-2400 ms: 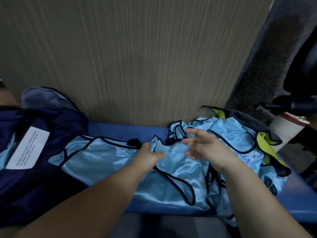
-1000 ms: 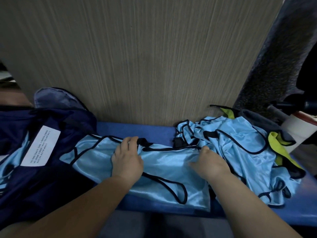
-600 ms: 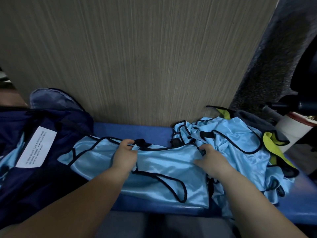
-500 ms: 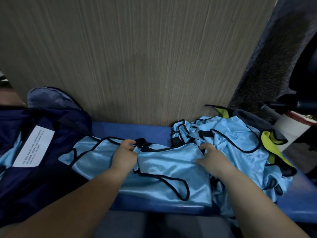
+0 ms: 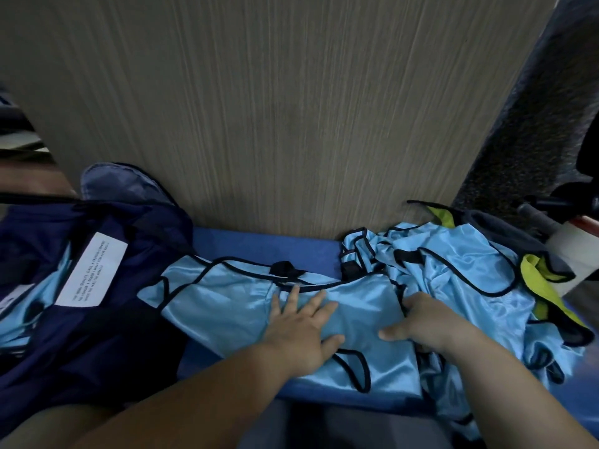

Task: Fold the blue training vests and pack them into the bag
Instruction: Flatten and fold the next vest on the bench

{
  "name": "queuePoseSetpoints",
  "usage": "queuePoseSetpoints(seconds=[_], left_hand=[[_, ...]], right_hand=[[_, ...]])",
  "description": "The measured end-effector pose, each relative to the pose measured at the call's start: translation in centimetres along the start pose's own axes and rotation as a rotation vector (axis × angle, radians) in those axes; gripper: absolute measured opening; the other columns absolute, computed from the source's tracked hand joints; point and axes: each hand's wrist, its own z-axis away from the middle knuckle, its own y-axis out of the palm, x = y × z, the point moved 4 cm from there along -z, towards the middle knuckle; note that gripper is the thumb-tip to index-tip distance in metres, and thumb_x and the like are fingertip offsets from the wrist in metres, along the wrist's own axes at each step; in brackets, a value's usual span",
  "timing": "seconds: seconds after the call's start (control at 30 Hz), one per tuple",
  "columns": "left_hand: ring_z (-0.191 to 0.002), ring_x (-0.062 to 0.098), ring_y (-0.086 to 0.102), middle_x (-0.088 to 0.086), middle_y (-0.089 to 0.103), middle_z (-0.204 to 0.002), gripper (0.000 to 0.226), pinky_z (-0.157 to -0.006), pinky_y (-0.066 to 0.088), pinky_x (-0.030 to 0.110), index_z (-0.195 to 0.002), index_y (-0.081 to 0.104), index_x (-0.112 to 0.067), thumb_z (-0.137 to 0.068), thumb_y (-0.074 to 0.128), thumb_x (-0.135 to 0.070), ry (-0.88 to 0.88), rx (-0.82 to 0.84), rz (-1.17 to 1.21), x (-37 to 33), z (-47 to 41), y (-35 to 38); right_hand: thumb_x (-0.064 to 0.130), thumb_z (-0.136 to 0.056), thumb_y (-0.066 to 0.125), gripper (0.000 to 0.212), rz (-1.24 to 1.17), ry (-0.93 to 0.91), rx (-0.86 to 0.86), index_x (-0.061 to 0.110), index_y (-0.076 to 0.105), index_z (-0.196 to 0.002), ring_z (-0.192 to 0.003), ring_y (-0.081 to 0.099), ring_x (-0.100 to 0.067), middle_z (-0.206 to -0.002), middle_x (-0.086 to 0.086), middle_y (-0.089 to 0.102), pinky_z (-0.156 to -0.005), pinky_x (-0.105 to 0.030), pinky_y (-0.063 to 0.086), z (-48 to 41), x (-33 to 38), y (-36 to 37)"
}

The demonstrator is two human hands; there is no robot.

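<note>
A light blue training vest (image 5: 220,299) with black trim lies spread on the blue bench (image 5: 259,247) in front of me. My left hand (image 5: 301,332) presses flat on its middle, fingers straight. My right hand (image 5: 421,322) rests at the vest's right edge with its thumb out on the cloth and its fingertips tucked under the fabric there. A heap of more blue vests (image 5: 453,280) lies to the right. The dark navy bag (image 5: 97,286) sits open at the left, with a white label (image 5: 92,270) and blue vest cloth (image 5: 19,315) inside.
A wood-grain panel (image 5: 275,108) rises straight behind the bench. Yellow-green vests (image 5: 544,286) and grey cloth lie at the far right of the heap. A white cylinder with a red rim (image 5: 573,244) stands beyond them, by dark equipment.
My left hand let go of the vest's top edge and moved down and right, now lying flat on the cloth. My right hand slid nearer along the right edge.
</note>
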Motion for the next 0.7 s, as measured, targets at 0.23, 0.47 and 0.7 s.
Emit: queuePoseSetpoints(seconds=[0.23,0.47,0.7], left_hand=[[-0.147,0.027,-0.022,-0.013,-0.015,-0.161,0.075,-0.117,-0.016,0.051,-0.152,0.001,-0.045,-0.089,0.023,-0.077,0.000,-0.012,0.034,0.8,-0.1,-0.2],[-0.149,0.013,-0.012,-0.014,0.002,-0.163,0.057,-0.119,-0.013,0.049,-0.153,0.012,-0.039,-0.101,0.025,-0.056,0.057,-0.104,0.195,-1.1,0.5,-1.7],[-0.149,0.011,-0.012,-0.012,-0.004,-0.163,0.062,-0.118,-0.012,0.044,-0.153,0.004,-0.042,-0.100,0.033,-0.055,0.303,0.090,0.205,-4.1,0.5,-0.8]], right_hand=[[0.021,-0.082,0.070,0.022,-0.124,-0.143,0.131,0.019,0.068,-0.103,-0.090,0.071,-0.018,-0.097,0.001,0.075,-0.092,-0.040,0.054,1.5,0.8,0.9],[-0.008,-0.089,0.052,0.019,-0.874,-0.135,0.078,0.001,0.063,-0.101,-0.050,0.064,-0.024,-0.069,-0.015,0.070,-0.047,-0.026,0.053,2.2,1.3,-2.6],[0.031,-0.025,0.095,0.097,-1.116,-0.167,-0.092,-0.004,0.064,-0.111,-0.089,0.067,-0.035,-0.099,-0.023,0.068,-0.078,-0.042,0.054,1.5,-1.1,-7.5]])
